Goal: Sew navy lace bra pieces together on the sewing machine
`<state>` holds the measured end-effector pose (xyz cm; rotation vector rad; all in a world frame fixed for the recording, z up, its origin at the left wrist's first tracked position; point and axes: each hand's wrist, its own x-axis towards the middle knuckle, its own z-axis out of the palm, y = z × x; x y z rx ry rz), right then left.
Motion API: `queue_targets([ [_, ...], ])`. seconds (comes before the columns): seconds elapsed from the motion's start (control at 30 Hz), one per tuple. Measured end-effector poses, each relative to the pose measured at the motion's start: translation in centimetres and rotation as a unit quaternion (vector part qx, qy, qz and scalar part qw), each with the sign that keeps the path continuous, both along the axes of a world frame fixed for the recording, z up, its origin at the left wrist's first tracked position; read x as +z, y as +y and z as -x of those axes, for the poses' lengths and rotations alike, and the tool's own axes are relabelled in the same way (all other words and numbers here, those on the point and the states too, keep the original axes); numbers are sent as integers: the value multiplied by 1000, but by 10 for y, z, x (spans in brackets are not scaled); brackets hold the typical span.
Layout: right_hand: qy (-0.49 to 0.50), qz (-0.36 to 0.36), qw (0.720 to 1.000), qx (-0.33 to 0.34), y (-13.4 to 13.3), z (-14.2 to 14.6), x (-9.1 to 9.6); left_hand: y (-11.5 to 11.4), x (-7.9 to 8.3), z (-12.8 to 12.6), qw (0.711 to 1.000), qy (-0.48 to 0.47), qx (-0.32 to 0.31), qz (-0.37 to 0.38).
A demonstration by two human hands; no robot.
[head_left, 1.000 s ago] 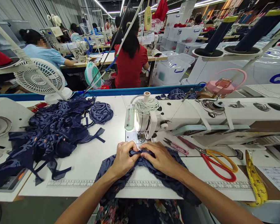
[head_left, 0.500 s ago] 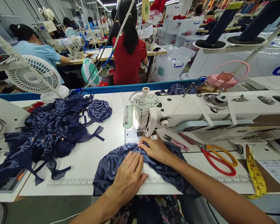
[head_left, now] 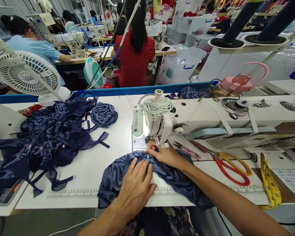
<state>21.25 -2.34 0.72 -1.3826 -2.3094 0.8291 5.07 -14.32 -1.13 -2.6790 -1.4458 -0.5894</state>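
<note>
navy lace cloth (head_left: 113, 173) on the table (head_left: 121, 134), just in front of the sewing machine (head_left: 153, 126). left hand (head_left: 135, 183) open, flat on it; right hand (head_left: 166, 154) curled at its middle, pinch unclear. probably lining up; next move calls for even, flat guiding.

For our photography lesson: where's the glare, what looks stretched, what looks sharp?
Head view: white glare at the sewing machine; head view, upper right: thread cones look stretched; head view, lower centre: left hand and fabric look fairly sharp.
</note>
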Motion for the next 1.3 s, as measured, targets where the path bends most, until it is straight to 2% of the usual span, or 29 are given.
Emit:
queue_targets([
  [0.13,4,2,1000,5,-4,-2,-2,0,-2,0,1000,11,6,-11],
  [0.27,-40,-26,999,-16,-7,2,-4,-1,-5,-2,1000,12,5,-19],
  [0.4,-45,-50,998,-2,-10,2,-1,-7,-3,1,1000,-2,2,-8],
  [0.47,-42,-67,997,6,-19,-2,2,-12,-1,6,1000,-27,-3,9],
  [0.57,-12,-144,989,14,-44,-13,4,-17,-1,18,994,-110,19,17],
  [0.67,57,-189,978,71,-62,-26,-4,-10,-6,32,984,-164,52,36],
  [0.73,74,-183,975,98,-64,-35,-12,1,-10,43,987,-137,47,66],
  [0.8,66,-173,978,94,-60,-43,-17,12,-9,55,991,-97,30,91],
  [0.9,73,-151,982,85,-55,-49,-16,21,-1,62,993,-77,4,91],
  [0.97,102,-148,981,79,-55,-46,-10,22,6,56,994,-93,-4,65],
  [1.07,130,-145,980,45,-52,-30,-3,18,10,35,994,-106,-21,24],
  [1.2,38,-62,997,-15,-34,-6,-1,10,2,10,997,-56,-44,6],
  [1.3,-10,-17,999,-31,-20,1,-1,5,-1,5,998,-37,-44,-2],
])
